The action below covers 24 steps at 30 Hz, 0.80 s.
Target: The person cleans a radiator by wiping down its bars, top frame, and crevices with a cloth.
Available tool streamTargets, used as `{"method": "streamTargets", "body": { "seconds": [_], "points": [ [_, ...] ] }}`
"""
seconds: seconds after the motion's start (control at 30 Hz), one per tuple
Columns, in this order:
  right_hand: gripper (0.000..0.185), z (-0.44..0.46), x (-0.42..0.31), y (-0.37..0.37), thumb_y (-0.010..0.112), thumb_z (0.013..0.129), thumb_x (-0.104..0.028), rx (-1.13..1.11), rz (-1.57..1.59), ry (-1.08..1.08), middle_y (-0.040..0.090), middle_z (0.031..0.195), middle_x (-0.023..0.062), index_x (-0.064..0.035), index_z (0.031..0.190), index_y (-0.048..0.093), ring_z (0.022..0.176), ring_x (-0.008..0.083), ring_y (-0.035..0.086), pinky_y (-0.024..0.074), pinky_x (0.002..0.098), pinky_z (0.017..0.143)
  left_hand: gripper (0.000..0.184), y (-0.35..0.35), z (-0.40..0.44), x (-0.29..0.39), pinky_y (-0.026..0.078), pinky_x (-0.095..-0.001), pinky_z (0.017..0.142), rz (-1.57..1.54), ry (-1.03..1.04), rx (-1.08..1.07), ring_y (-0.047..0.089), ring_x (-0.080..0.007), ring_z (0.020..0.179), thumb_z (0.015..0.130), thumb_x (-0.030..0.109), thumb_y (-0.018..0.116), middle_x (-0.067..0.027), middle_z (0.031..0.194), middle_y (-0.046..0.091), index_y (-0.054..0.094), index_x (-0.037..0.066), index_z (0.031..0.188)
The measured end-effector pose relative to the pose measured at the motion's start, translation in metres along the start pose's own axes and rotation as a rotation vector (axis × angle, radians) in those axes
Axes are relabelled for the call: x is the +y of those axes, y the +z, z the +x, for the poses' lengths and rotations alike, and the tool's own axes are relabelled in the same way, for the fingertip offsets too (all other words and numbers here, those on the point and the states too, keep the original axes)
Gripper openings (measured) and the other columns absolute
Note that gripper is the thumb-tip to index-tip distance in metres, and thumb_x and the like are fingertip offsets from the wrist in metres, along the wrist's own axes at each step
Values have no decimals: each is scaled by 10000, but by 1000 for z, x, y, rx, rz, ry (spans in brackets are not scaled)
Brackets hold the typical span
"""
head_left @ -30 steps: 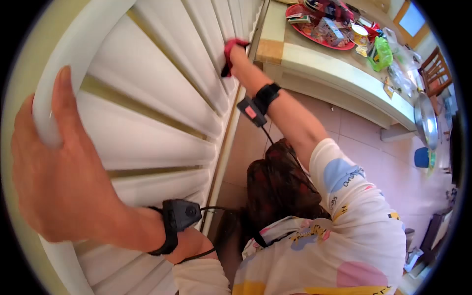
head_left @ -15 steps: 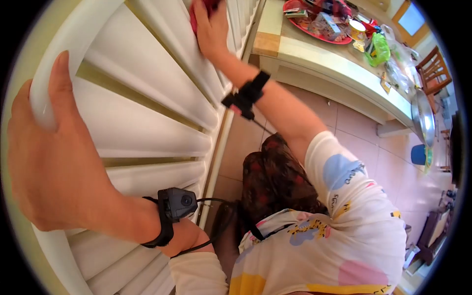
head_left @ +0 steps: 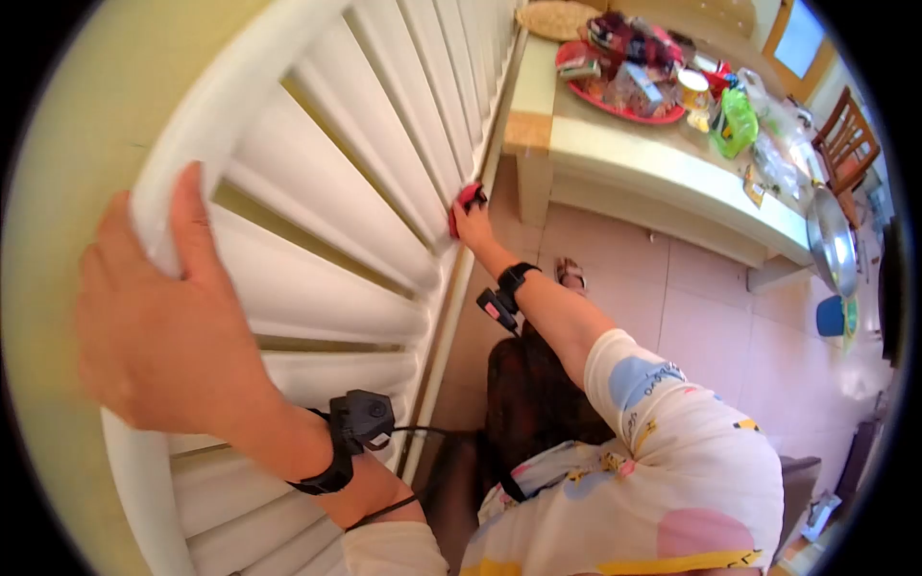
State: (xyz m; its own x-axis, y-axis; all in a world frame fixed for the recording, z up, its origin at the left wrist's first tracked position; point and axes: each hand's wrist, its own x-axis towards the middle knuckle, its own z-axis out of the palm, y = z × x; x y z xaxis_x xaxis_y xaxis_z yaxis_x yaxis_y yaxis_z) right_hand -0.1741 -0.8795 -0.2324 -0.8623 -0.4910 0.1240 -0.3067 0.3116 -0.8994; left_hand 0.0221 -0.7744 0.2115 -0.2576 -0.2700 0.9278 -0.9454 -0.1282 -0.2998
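Note:
My left hand (head_left: 173, 336) is wrapped round the edge rail of a white slatted frame (head_left: 317, 202), with the thumb lying on the near side. A black strap with a small box sits on that wrist. Lower down, my right hand (head_left: 474, 230) is closed on a red and black cloth (head_left: 468, 198). It presses the cloth against the lower ends of the slats, beside the bottom rail. Part of the cloth is hidden by the fingers.
A long wooden table (head_left: 663, 144) stands beyond the frame. On it are a red tray (head_left: 658, 117) heaped with items, a green plastic bag (head_left: 738, 123) and a woven mat (head_left: 557, 19). A metal basin (head_left: 828, 240) and a wooden chair (head_left: 849, 139) are at the right.
My right hand has moved with the cloth down the slats to their lower ends. The left hand keeps its hold on the rail. The whole view has shifted a little.

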Motion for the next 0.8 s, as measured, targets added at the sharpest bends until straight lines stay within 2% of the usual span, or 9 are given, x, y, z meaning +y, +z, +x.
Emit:
{"method": "streamTargets", "body": {
  "seconds": [0.03,0.1,0.13,0.23,0.37,0.43,0.6,0.7,0.8],
  "points": [
    [473,6,-14,-6,522,883,-374,-95,-63,111,617,970,250,64,1050,583,907,380,595,474,420,787,427,0,0,-2,491,-351,651,14,46,29,631,-226,766,824,575,539,5,886,676,685,196,957],
    [611,15,-34,-21,528,828,-402,-440,329,450,554,1157,260,77,1206,507,1112,366,523,418,401,915,383,-2,2,-6,468,-363,622,-17,47,90,610,-226,715,834,529,560,3,861,662,671,177,938],
    [382,22,-46,-5,542,852,-323,-385,388,495,607,867,126,25,1005,580,771,210,581,467,338,669,384,-2,2,-6,458,-357,619,-49,48,70,598,-220,699,836,529,558,7,851,653,665,177,948],
    [289,2,-152,-77,519,848,-260,-254,580,412,584,829,101,-6,976,567,734,203,554,444,344,642,411,2,-2,-8,401,-312,620,-103,48,88,512,-182,669,825,562,541,10,762,543,615,173,933],
    [283,17,-241,-112,519,824,-218,-54,611,-52,563,951,138,-1,1006,520,884,249,524,420,346,759,401,-1,-3,-10,399,-305,627,-129,49,108,515,-173,672,824,554,550,22,771,554,615,173,930],
    [284,33,-282,-124,555,756,-186,86,664,-268,511,1079,238,35,931,518,1003,410,470,367,470,867,394,0,-2,-10,401,-306,630,-140,49,110,521,-172,678,825,549,553,25,782,562,614,174,930],
    [429,48,-325,-144,546,803,-114,275,569,-840,364,1328,239,45,1190,457,1259,426,296,229,440,1068,361,0,-1,-8,427,-325,640,-124,60,117,570,-176,730,826,530,571,37,829,605,632,194,943],
    [459,59,-288,-130,562,808,-93,346,567,-976,354,1345,232,36,1230,433,1256,429,308,242,432,1066,359,-1,0,-5,437,-337,637,-97,60,121,585,-184,737,814,527,587,42,833,620,650,200,949],
    [405,48,-228,-101,526,880,-147,153,714,-572,402,1281,246,37,1226,426,1186,411,382,306,410,1015,402,-4,2,1,459,-346,698,-38,5,-33,604,-201,825,836,549,540,29,936,647,655,209,1016]
  ]
}}
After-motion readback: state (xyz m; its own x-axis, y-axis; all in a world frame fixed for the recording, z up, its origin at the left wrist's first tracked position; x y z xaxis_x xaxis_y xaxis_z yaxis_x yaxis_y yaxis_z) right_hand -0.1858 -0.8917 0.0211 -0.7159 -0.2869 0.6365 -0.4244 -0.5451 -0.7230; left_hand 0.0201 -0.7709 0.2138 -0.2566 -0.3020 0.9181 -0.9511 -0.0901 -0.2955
